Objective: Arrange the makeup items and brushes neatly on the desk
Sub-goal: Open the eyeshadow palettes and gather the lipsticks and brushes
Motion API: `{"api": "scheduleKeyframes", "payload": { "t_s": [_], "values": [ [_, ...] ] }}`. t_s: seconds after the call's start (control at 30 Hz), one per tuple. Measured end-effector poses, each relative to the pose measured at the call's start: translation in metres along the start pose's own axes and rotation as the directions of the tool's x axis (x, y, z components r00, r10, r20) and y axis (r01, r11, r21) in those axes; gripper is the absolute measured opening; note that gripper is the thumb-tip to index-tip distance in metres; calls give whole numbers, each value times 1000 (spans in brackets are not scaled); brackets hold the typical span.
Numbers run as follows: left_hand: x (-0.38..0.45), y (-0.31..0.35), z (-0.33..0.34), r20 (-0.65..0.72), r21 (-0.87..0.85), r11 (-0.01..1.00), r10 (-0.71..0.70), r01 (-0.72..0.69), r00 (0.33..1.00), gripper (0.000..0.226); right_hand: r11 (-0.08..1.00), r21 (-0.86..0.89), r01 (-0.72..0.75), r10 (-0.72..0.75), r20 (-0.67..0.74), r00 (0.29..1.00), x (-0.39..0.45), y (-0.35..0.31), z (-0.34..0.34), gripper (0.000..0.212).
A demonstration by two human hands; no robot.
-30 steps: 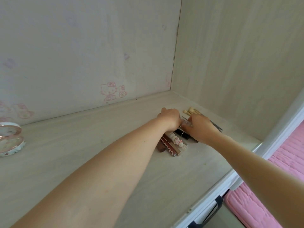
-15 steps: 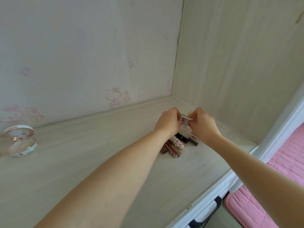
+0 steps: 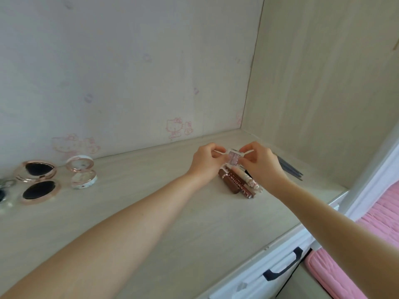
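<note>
A small clear pinkish palette (image 3: 233,158) is held a little above the desk (image 3: 194,225) between my left hand (image 3: 206,164) and my right hand (image 3: 260,164). A thin white stick pokes out of each hand beside it. Just below lie brown lip tubes (image 3: 235,184) and a white decorated tube (image 3: 246,179) side by side. Dark brush handles (image 3: 290,169) lie behind my right hand, their heads hidden. At far left stand an open pink compact (image 3: 83,175) and an open rose-gold mirror compact (image 3: 36,182).
The desk sits in a corner, with a cartoon-cat wall (image 3: 129,83) behind and a wood panel (image 3: 323,83) on the right. Its front edge has a white drawer with a black handle (image 3: 282,266). Pink bedding (image 3: 384,212) lies lower right.
Both hands lifted the small palette off the pile of tubes and raised it. The view swung left, so the compacts at far left came into sight.
</note>
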State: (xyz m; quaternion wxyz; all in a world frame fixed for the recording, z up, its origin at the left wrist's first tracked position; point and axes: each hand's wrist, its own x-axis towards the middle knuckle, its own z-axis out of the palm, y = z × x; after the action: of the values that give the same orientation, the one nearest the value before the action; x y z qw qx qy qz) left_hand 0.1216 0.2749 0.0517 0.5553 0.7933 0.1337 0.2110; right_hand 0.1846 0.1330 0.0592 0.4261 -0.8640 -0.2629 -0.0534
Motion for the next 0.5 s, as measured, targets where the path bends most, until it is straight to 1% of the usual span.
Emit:
{"api": "scheduleKeyframes", "payload": {
  "t_s": [0.13, 0.23, 0.37, 0.5],
  "values": [
    [-36, -3, -37, -10, -174, 981, -84, 81, 996, 14, 993, -60, 106, -102, 71, 992, -28, -31, 17, 12],
    [-65, -7, -67, -10, -278, 951, -145, 136, 989, 17, 985, -53, 162, -155, 122, 980, -47, -50, 32, 14],
    [-103, -20, -105, -47, -336, 922, -221, 193, 974, 17, 978, 15, 206, -205, 200, 958, -73, -73, 60, 20],
    [-135, -40, -138, -79, -352, 907, -274, 231, 958, 12, 958, 63, 279, -284, 339, 897, -98, -92, 86, 26]
  ]
}}
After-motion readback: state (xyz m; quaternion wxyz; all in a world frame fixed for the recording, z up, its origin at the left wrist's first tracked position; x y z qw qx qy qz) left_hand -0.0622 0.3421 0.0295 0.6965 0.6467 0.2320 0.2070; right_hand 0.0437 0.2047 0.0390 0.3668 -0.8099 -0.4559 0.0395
